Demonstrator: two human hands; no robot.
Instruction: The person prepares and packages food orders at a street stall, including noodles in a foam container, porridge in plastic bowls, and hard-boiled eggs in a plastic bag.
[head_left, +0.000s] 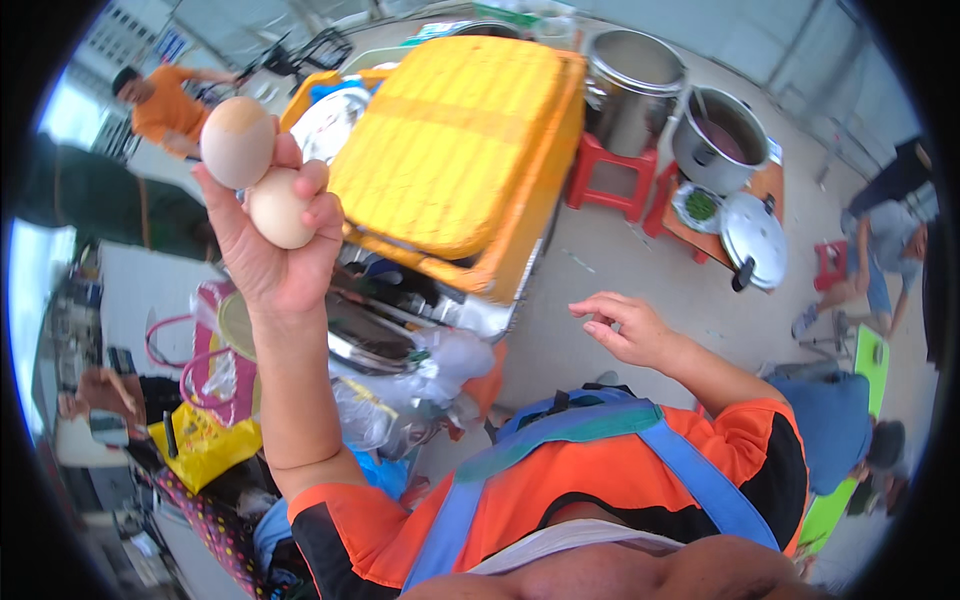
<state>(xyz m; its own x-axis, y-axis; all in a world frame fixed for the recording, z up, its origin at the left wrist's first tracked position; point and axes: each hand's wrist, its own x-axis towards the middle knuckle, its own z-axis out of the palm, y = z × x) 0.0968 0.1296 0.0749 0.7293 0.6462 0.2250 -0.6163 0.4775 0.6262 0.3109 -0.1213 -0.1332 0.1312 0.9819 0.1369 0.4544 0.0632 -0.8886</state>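
Observation:
My left hand (281, 262) is raised at the left of the view, with its fingers wrapped around two eggs. The upper pale-brown egg (237, 142) pokes out between thumb and fingers. Below it, a lighter egg (281, 208) rests against the palm and fingers. Behind this hand stands a large yellow insulated box (457, 142) with a ribbed lid on top. My right hand (626, 326) hangs over the floor at the centre right, its fingers loosely bent and apart, holding nothing.
Tall steel pot (637, 90) stands on a red stool (611, 176). Beside it are another pot (720, 139), chopped greens (700, 206) and a metal lid (754, 240). Plastic bags (375, 409) hang below the box. One person in orange (169, 105) is at the far left; others sit at right.

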